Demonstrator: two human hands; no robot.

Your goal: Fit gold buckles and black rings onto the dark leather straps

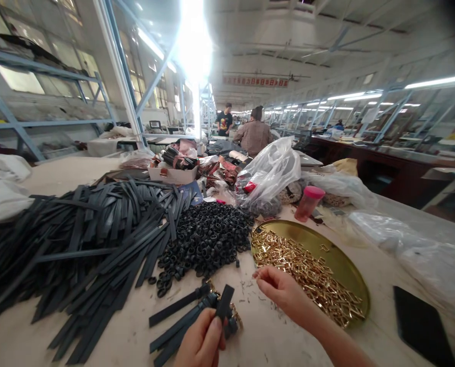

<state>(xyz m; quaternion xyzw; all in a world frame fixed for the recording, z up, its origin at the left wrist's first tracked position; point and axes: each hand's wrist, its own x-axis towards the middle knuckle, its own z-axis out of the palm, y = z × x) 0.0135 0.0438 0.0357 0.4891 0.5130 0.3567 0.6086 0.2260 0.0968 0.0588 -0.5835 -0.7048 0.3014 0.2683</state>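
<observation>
Left hand [202,341] grips black strap [224,302], long axis tilted up-right. Right hand [279,288], fingers pinched, maybe holding a buckle, sits beside gold buckles [307,272] on tray [338,255], nearer them.

Blown-out overhead glare, warped blurry edges.

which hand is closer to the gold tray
Right. The right hand hovers at the gold tray's near-left rim; the left hand is farther left, gripping a black strap.
</observation>
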